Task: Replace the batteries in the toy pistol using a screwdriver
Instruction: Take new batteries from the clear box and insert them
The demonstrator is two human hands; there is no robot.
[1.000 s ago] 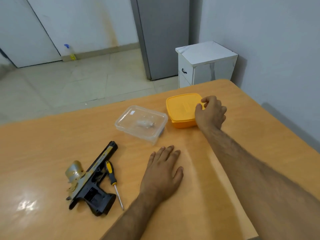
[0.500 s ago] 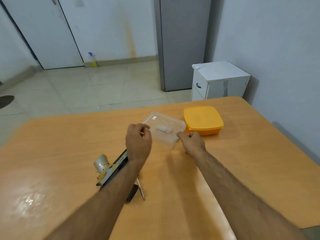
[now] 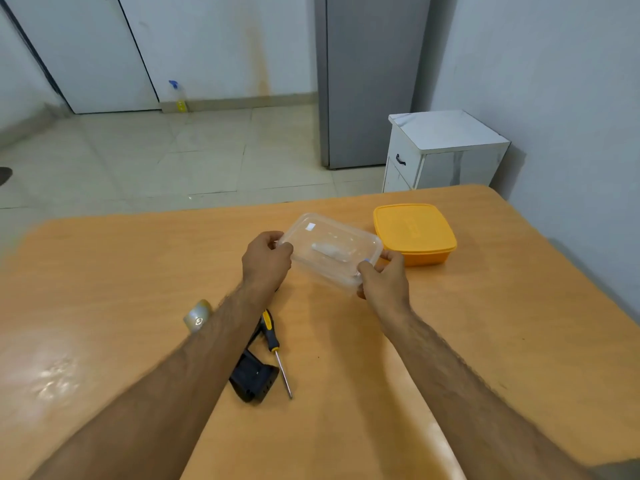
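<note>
Lower centre: pistol [image 3: 254,379], half under your left forearm, screwdriver [image 3: 275,348] touching it, both untouched. Mid-frame: your left hand [image 3: 266,263] and right hand [image 3: 384,284], merely reaching half a second ago, now curl round opposite ends of the clear box [image 3: 329,251]. Judgement: opening it for batteries comes next.

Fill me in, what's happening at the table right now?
A person grips a clear lidded container at opposite ends, left hand and right hand; something small and whitish lies inside. The toy pistol lies on the table, mostly hidden by the left forearm, with the screwdriver beside it, untouched. An orange lidded box sits closed behind.
</note>
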